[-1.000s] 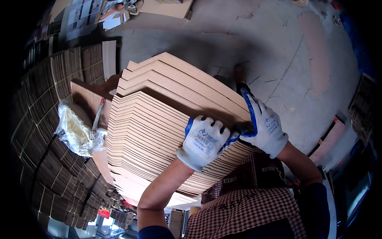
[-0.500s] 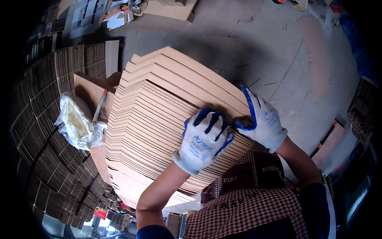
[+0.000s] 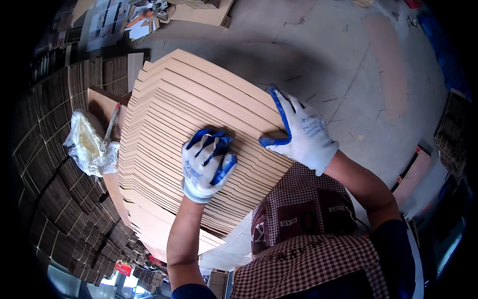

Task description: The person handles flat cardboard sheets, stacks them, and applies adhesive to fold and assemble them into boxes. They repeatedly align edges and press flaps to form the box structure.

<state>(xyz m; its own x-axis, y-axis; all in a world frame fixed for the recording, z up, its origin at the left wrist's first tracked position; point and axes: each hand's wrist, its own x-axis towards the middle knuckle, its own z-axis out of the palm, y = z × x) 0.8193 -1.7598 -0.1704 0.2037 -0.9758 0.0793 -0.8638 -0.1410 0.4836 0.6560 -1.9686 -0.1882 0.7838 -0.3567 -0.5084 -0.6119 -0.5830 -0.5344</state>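
Observation:
Many flat brown cardboard sheets (image 3: 164, 114) lie in a fanned, overlapping stack, their edges stepped like stairs. My left hand (image 3: 205, 167), in a white glove with blue palm and fingertips, rests on top of the fan. Its fingers are bent and slightly apart, the thumb off to the side, and no sheet shows in its grasp. At the right edge of the stack is my right hand (image 3: 307, 133), gloved the same way. Its thumb lies over the sheets while the forefinger stretches along their edge, with a wide gap between them. The undersides of both hands are hidden.
Left of the stack, a crumpled clear plastic bag (image 3: 89, 147) with pale contents sits by a brush-like stick (image 3: 112, 122) on a wooden board (image 3: 102, 107). Tied cardboard bundles (image 3: 45, 149) fill the left side. Scraps and a flat sheet (image 3: 199, 14) lie on the far floor.
My left hand has slid left across the sheets, and my right hand has shifted left and slightly up along the edge. The fanned stack appears further left, its upper sheets more evenly spread.

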